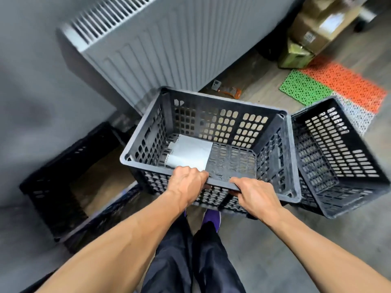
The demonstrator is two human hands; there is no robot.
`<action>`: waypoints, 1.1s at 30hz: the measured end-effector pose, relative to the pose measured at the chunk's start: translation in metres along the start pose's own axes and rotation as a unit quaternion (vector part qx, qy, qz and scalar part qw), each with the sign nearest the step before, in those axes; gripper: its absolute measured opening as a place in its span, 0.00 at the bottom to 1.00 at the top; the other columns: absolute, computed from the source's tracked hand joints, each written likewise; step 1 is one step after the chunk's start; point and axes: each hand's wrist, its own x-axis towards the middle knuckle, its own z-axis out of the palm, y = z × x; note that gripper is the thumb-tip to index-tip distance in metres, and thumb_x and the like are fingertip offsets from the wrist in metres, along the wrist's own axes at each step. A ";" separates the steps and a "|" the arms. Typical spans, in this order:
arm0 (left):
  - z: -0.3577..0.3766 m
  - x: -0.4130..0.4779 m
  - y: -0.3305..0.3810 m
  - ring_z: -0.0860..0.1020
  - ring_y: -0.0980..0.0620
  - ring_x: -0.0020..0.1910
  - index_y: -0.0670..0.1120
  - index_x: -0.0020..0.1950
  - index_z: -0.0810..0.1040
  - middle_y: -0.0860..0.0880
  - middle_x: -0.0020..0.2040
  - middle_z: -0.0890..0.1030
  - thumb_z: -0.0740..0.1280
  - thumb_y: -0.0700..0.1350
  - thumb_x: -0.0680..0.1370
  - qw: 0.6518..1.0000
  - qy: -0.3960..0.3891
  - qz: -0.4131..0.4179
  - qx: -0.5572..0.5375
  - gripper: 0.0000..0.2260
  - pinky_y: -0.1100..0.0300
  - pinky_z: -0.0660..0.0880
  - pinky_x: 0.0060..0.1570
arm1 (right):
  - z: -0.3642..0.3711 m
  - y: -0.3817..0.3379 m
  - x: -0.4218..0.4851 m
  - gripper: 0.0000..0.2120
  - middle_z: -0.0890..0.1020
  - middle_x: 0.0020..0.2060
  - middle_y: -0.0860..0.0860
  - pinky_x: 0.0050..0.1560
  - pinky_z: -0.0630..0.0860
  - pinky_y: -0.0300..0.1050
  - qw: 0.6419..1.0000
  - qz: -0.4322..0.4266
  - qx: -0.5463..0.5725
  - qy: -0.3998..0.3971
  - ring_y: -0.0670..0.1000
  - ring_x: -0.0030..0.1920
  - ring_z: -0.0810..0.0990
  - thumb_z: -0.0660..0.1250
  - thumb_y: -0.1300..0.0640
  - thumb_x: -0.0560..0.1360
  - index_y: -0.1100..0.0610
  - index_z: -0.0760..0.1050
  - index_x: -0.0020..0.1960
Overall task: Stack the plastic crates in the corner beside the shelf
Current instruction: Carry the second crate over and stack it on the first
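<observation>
Both hands are gripping the near rim of a black plastic crate (211,144), which is sitting at frame centre, tilted slightly. Left hand (187,185) is curling closed over the rim, fingers wrapped to the inside, knuckles up. Right hand (257,195) is clamping the same rim just beside it at 3 o'clock — thumb on top, fingers tucked under the lip. A pale sheet (188,152) is lying flat on the crate floor, toward its left side.

A second black crate (338,157) is sitting at 3 o'clock, touching or nearly touching the held one, tilted, open side up. A third dark crate (69,180) is sitting at 9 o'clock against the grey wall (31,81), blurred; something brown is showing inside it. A white radiator (158,43) is running along the wall from 11 to 12 o'clock.

At 1 o'clock cardboard boxes (321,20) are lying on the floor; green and orange perforated mats (334,85) are lying at 2 o'clock. A small orange item (230,92) is lying just behind the held crate — too blurred to tell. Dark trousers and purple shoes (211,215) are showing at 6 o'clock.
</observation>
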 end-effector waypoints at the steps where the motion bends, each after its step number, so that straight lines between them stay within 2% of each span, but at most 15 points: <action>1: -0.008 -0.010 0.002 0.79 0.45 0.41 0.49 0.56 0.75 0.47 0.45 0.83 0.58 0.42 0.82 1.000 0.001 -0.012 -0.004 0.08 0.54 0.71 0.40 | -0.007 -0.003 -0.005 0.17 0.82 0.45 0.47 0.37 0.66 0.47 1.000 -0.009 -0.004 0.005 0.55 0.49 0.82 0.59 0.60 0.74 0.44 0.72 0.59; 4: -0.034 -0.049 0.001 0.79 0.46 0.41 0.49 0.56 0.75 0.47 0.46 0.83 0.58 0.39 0.80 0.998 -0.007 -0.053 -0.022 0.10 0.55 0.69 0.41 | -0.033 -0.023 -0.021 0.18 0.82 0.46 0.48 0.38 0.66 0.47 0.999 -0.040 -0.019 0.005 0.55 0.48 0.82 0.59 0.60 0.73 0.45 0.72 0.60; 8: -0.058 -0.097 -0.013 0.81 0.45 0.44 0.49 0.53 0.76 0.48 0.47 0.84 0.63 0.45 0.81 0.994 -0.008 -0.109 -0.020 0.04 0.56 0.67 0.39 | -0.059 -0.056 -0.030 0.20 0.82 0.45 0.49 0.38 0.73 0.48 0.995 -0.090 -0.034 -0.001 0.57 0.47 0.82 0.59 0.59 0.73 0.45 0.70 0.63; 14: -0.072 -0.168 -0.043 0.82 0.45 0.48 0.48 0.55 0.76 0.47 0.48 0.84 0.62 0.39 0.78 0.982 -0.015 -0.184 -0.031 0.08 0.55 0.67 0.39 | -0.081 -0.118 -0.026 0.13 0.82 0.46 0.48 0.39 0.74 0.48 0.980 -0.193 -0.054 0.007 0.57 0.47 0.82 0.59 0.53 0.76 0.45 0.70 0.59; 19: -0.059 -0.221 -0.076 0.82 0.44 0.46 0.47 0.54 0.77 0.46 0.46 0.84 0.62 0.40 0.79 0.966 -0.005 -0.250 -0.064 0.07 0.54 0.72 0.41 | -0.087 -0.176 -0.013 0.08 0.82 0.41 0.48 0.36 0.74 0.48 0.957 -0.281 -0.068 0.016 0.55 0.42 0.83 0.57 0.46 0.81 0.47 0.71 0.56; 23: -0.041 -0.257 -0.104 0.82 0.45 0.44 0.46 0.54 0.78 0.47 0.44 0.84 0.65 0.43 0.80 0.952 0.000 -0.297 -0.077 0.05 0.52 0.75 0.42 | -0.089 -0.229 -0.003 0.06 0.81 0.40 0.48 0.33 0.68 0.45 0.941 -0.327 -0.089 0.014 0.54 0.40 0.82 0.57 0.49 0.81 0.49 0.71 0.54; 30: -0.002 -0.310 -0.159 0.82 0.44 0.49 0.47 0.57 0.77 0.47 0.48 0.84 0.64 0.45 0.80 0.934 0.011 -0.343 -0.099 0.07 0.53 0.75 0.45 | -0.070 -0.318 0.013 0.03 0.79 0.40 0.48 0.33 0.66 0.46 0.928 -0.354 -0.116 -0.007 0.55 0.40 0.82 0.61 0.53 0.79 0.49 0.70 0.53; 33: 0.016 -0.327 -0.181 0.82 0.44 0.49 0.47 0.57 0.77 0.47 0.49 0.84 0.64 0.44 0.80 0.928 0.015 -0.355 -0.108 0.07 0.54 0.73 0.42 | -0.053 -0.348 0.021 0.04 0.79 0.40 0.48 0.33 0.67 0.46 0.926 -0.357 -0.120 -0.012 0.55 0.41 0.82 0.61 0.51 0.80 0.49 0.70 0.53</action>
